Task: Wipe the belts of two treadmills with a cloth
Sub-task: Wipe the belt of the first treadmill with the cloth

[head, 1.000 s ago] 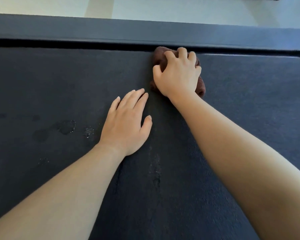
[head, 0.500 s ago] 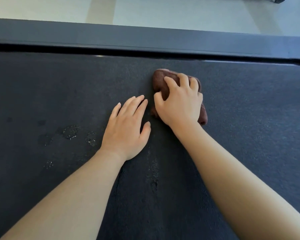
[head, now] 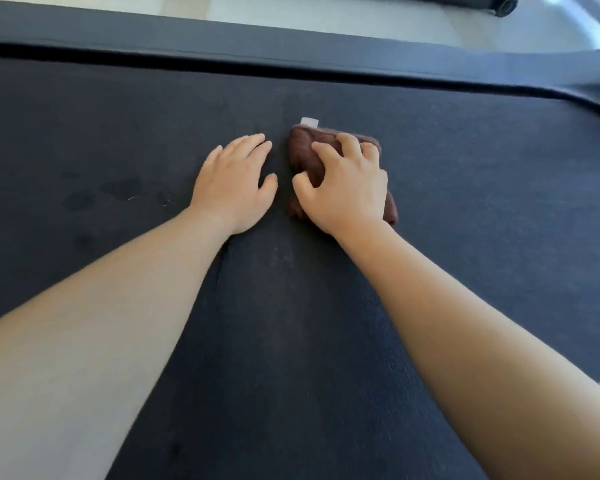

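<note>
Dark belt [head: 465,237] open toward frame right, side rail [head: 222,39] along top, bunched brown cloth [head: 305,150] gripped by right hand [head: 347,192], left hand [head: 232,185] flat beside it

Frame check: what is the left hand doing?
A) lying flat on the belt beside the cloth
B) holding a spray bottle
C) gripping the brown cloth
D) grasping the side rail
A: the left hand lies flat, fingers straight, on the belt, apart from the brown cloth that the right hand grips.
</note>
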Demonstrator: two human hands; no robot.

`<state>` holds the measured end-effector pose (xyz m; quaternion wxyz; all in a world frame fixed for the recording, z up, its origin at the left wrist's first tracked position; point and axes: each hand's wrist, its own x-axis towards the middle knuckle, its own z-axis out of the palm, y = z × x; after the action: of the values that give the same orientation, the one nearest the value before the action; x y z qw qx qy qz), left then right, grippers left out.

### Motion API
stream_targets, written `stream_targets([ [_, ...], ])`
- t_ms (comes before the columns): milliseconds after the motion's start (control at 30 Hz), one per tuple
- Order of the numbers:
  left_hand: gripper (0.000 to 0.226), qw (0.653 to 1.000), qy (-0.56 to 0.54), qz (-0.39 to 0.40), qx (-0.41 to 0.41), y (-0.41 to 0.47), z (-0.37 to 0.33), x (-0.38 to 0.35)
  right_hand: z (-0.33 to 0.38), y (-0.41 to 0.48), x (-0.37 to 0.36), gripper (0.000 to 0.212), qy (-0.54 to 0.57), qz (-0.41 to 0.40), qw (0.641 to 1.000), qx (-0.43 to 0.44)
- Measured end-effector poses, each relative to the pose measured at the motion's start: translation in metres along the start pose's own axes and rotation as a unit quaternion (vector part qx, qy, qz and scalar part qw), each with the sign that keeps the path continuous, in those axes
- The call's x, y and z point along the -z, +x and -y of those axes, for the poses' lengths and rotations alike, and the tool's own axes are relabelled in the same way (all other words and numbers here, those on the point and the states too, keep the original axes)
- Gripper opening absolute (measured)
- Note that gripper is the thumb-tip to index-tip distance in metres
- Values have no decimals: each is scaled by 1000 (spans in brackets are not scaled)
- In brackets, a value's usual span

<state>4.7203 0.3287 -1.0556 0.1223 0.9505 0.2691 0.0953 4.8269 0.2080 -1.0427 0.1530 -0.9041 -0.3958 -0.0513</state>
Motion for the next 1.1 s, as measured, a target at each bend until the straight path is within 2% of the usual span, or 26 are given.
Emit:
stream_targets([
  [133, 48, 1000, -16, -11, 1, -27, 0, 2, 8, -40, 5, 51, -3, -14, 1000, -12],
  [333, 51, 999, -14, 36, -37, -104, 9, 17, 23, -117, 21, 51, -3, -1, 1000, -20],
  [600, 53, 998, 12, 46, -27, -189, 40, 42, 63, -218, 35, 49, 10, -7, 998, 65],
  [800, 51, 1000, -8, 22, -4, -203, 55, 43, 87, -165, 19, 49, 9, 23, 999, 29],
  [1100, 49, 1000, 2, 0, 26, -201, 44, 49, 89, -74, -2, 46, 27, 25, 998, 51],
])
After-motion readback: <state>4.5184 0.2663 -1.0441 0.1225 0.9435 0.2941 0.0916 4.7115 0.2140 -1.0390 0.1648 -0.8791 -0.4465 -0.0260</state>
